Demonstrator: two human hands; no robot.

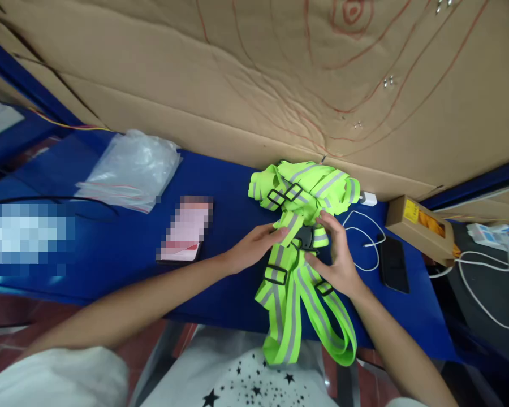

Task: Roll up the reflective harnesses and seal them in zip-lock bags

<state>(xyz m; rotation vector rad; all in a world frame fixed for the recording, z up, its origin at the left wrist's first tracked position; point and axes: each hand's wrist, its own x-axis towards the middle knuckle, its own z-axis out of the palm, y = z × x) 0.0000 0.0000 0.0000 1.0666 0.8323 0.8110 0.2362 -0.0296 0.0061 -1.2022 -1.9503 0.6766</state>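
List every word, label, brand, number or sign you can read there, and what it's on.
No text is readable.
Yellow label on the brown cardboard box: too small.
Pink, lit phone screen: pixelated.
Blue-and-white packet at right: blurred.
Neon-green fabric straps with grey stripes: no lettering visible.
Brown cardboard panel: red drawn lines, no legible words.

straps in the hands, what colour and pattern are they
Bright yellow-green straps, grey-striped lengthwise, as the head view shows.
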